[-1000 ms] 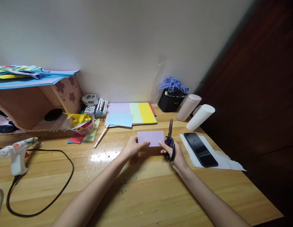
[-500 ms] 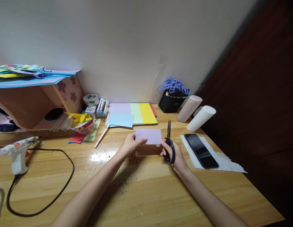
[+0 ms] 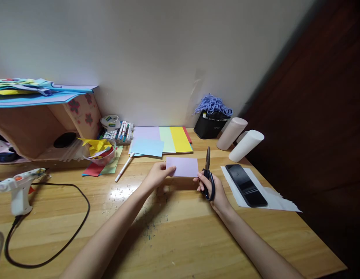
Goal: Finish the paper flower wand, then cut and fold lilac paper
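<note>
Seemingly early on, with no cut visible and any trimming left undone, pinches lilac paper point(image 3: 184, 166) above the surface point(image 3: 197, 240) between fingers of the left hand point(image 3: 157, 175) and grips scissors point(image 3: 208, 159) beside its right edge in fingers of the right hand point(image 3: 217, 192).

Table point(image 3: 197, 240): light wood, grain showing, right edge slanting
Wall point(image 3: 150, 58): pale grey, faint mark point(image 3: 199, 74) right of centre
Panel point(image 3: 319, 116): dark reddish-brown, along the right
Light: white glare point(image 3: 126, 192) on the tabletop, panel in shadow
</note>
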{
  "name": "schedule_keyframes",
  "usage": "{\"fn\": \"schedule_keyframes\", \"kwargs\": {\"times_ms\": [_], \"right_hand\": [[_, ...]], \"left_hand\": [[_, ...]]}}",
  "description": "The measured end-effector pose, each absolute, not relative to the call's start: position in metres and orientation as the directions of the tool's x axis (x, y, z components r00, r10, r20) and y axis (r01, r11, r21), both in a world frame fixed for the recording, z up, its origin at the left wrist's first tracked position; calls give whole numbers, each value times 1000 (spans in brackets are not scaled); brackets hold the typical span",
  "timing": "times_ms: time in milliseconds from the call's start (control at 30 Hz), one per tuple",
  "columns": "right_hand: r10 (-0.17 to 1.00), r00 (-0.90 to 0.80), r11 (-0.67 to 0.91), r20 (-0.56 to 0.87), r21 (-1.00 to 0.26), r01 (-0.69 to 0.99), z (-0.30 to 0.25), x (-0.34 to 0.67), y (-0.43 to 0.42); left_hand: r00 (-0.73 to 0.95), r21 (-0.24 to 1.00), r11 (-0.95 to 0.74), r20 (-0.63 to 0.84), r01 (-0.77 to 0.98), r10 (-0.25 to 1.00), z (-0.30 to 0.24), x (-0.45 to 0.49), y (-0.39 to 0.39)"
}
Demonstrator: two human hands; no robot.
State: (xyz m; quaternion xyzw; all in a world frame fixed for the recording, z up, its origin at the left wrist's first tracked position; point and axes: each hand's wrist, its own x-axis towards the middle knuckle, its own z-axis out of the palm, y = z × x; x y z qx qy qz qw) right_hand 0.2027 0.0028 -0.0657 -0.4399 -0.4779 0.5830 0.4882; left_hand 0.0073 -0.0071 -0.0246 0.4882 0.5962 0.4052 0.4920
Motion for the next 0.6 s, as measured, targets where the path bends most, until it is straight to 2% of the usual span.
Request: {"fn": "schedule_keyframes", "kwargs": {"times_ms": [200, 300, 467, 600], "right_hand": [[992, -121, -53, -33, -985, -166, -65, 205, 4], [993, -111, -61, -40, -978, -198, -65, 206, 5], [957, -230, -249, -177, -910, -332, -63, 202, 2], [886, -381, -385, -265, -878, -284, -58, 196, -2]], "left_hand": [[45, 961, 191, -204, 202, 978, -25, 0, -7], [30, 955, 168, -180, 244, 983, -26, -4, -6], [-84, 976, 83, -68, 200, 994, -23, -8, -4], [-152, 992, 26, -7, 123, 988, -20, -9, -4]]}}
